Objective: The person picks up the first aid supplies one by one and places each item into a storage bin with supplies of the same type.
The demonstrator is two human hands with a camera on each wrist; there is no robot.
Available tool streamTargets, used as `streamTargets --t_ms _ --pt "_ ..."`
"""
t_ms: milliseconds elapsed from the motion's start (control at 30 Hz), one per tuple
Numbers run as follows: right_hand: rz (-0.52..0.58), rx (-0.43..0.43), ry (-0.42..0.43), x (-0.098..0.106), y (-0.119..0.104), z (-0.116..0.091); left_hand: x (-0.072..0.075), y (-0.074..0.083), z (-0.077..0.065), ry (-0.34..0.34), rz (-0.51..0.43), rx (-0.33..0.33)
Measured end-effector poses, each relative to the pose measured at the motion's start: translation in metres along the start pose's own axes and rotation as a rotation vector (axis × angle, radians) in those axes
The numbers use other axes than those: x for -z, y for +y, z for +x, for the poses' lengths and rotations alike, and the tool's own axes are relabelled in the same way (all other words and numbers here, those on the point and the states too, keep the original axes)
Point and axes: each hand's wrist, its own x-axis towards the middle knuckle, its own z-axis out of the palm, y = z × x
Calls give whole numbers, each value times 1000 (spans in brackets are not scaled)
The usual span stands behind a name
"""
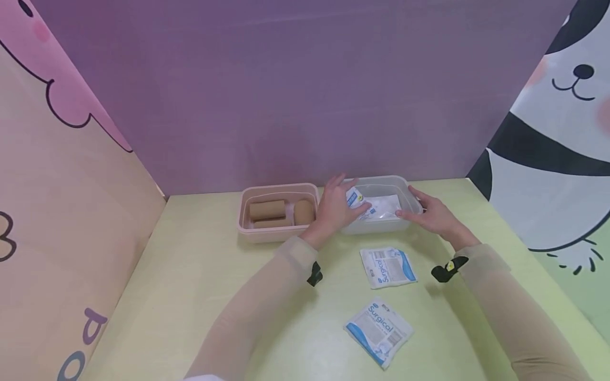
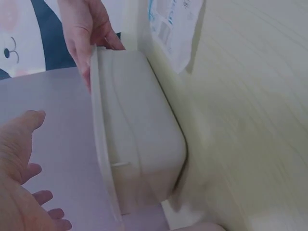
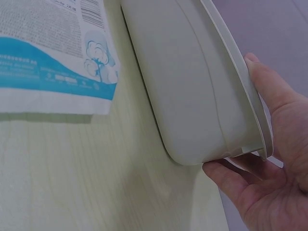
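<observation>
A white plastic bin (image 1: pixel 376 227) stands on the table against the back wall, with white packets (image 1: pixel 387 206) inside. My right hand (image 1: pixel 436 217) holds its right end; in the right wrist view the thumb (image 3: pixel 269 86) lies at the rim and the fingers at the end wall. My left hand (image 1: pixel 335 206) hovers over the bin's left end, its fingers spread and holding nothing in the left wrist view. A packet with blue print (image 1: pixel 354 197) shows just past that hand. Two flat packets marked "Surgical" lie in front, one nearer the bin (image 1: pixel 388 268), one closer to me (image 1: pixel 379 332).
To the left of the white bin stands a pink bin (image 1: pixel 276 236) with tan bandage rolls (image 1: pixel 267 210) in it, partly covered by my left hand. A purple wall (image 1: pixel 305 95) closes off the back; printed panels stand at both sides.
</observation>
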Motion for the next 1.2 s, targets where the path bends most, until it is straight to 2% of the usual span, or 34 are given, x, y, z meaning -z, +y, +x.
streamTargets --t_ms 100,300,633,767,867,1067,1200 --pt "3 -7 -6 -1 0 1 4 3 -3 13 -14 -44" --pt "2 -14 -11 -1 -1 1 10 14 -14 31 -107 -138" --pt "6 -8 -19 0 -2 1 13 37 -35 -25 -156 -197" --pt "7 -11 -20 -1 -3 1 4 39 -46 -37 -162 -250" --pt "-3 -5 -17 -1 -3 1 -7 38 -54 -62 -128 -286" --pt "-3 17 -2 0 -4 -1 -21 39 -65 -115 -87 -329" --pt "-3 12 -3 0 -5 -2 -26 41 -69 -151 -60 -328"
